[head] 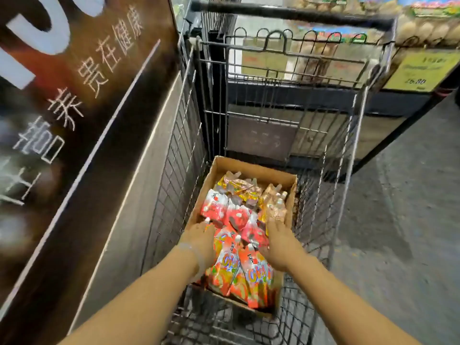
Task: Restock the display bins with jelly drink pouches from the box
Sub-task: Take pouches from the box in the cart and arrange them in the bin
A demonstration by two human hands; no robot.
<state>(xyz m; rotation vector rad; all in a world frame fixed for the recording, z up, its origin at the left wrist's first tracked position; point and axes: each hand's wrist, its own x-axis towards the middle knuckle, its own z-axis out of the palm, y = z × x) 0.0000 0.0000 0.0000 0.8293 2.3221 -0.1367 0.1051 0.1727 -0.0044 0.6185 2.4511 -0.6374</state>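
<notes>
An open cardboard box (254,168) sits in the bottom of a wire shopping cart. It holds several jelly drink pouches: orange ones (256,277) nearest me, red and white ones (216,207) in the middle, gold ones (239,185) at the far end. My left hand (199,240) reaches down into the box's left side, fingers among the pouches. My right hand (278,242) lies on the right side, fingers spread over the red and gold pouches. Blur hides whether either hand grips a pouch.
The wire cart (189,150) surrounds the box, its black handle bar (286,12) at the far end. A dark sign panel with white characters (82,90) stands close on the left. Shelves with a yellow price tag (420,70) are beyond. Grey floor (403,220) lies right.
</notes>
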